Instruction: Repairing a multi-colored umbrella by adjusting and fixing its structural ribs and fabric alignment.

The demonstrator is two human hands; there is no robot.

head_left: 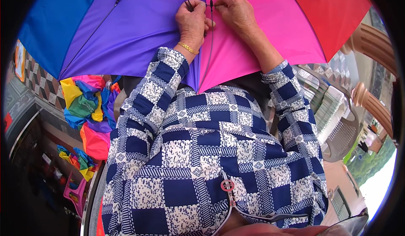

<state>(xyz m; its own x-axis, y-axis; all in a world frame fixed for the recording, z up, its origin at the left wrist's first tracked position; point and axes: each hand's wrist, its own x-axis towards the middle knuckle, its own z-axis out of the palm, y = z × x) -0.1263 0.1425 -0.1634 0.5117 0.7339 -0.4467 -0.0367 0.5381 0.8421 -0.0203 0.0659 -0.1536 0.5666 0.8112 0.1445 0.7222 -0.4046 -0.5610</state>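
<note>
An open umbrella (143,42) with blue, purple, pink and red panels spreads across my lap. One thin dark rib (212,33) runs along the seam between the purple and pink panels. My left hand (192,21) is closed at the left of a small dark joint (211,4) on that rib. A slim dark tool (189,5) pokes out of its fist; its kind is hidden by the fingers. On the joint's other side my right hand (236,13) pinches, thumb and fingertips together. What lies in that pinch is too small to make out.
Crumpled multicoloured cloth (90,109) is heaped at my left, with a smaller bundle (78,162) by a pink plastic basket (75,194). A grey plastic chair (344,130) stands at my right, near brown turned pillars (371,103).
</note>
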